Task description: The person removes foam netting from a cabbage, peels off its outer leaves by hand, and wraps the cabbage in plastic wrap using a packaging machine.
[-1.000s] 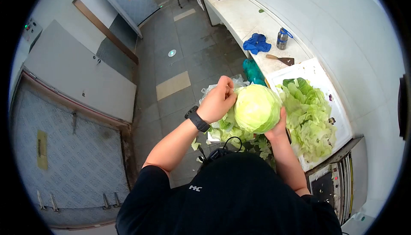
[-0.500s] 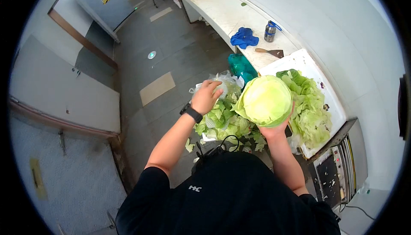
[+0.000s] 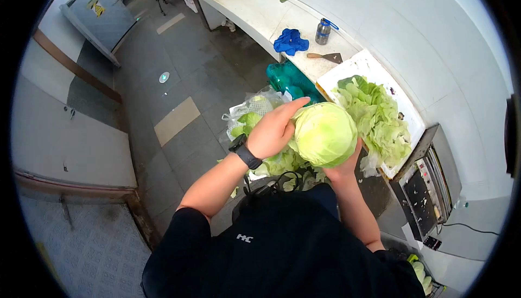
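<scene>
A round, pale green cabbage point(image 3: 325, 134) is held up in front of my body. My right hand point(image 3: 345, 167) supports it from below and the right, its fingers mostly hidden under the head. Against the cabbage's left side lies my left hand point(image 3: 274, 130), fingers reaching along the far edge and thumb bent near the outer leaf. A black watch point(image 3: 244, 151) is on the left wrist. Below the hands are loose cabbage leaves point(image 3: 279, 163), partly covered by my arms. More torn leaves point(image 3: 374, 116) lie heaped on a white foam board point(image 3: 410, 130) to the right.
On the white counter point(image 3: 255, 13) are a blue cloth point(image 3: 291, 42), a bottle point(image 3: 323, 32) and a scraper with a wooden handle point(image 3: 325, 58). A teal bag point(image 3: 290, 81) hangs beside it. A dark-topped machine point(image 3: 420, 197) stands at right. Grey floor tiles point(image 3: 198, 70) stretch ahead left.
My left hand has come right from above the loose leaves onto the cabbage's left side. The cabbage sits slightly lower and further left in view, still in my right hand.
</scene>
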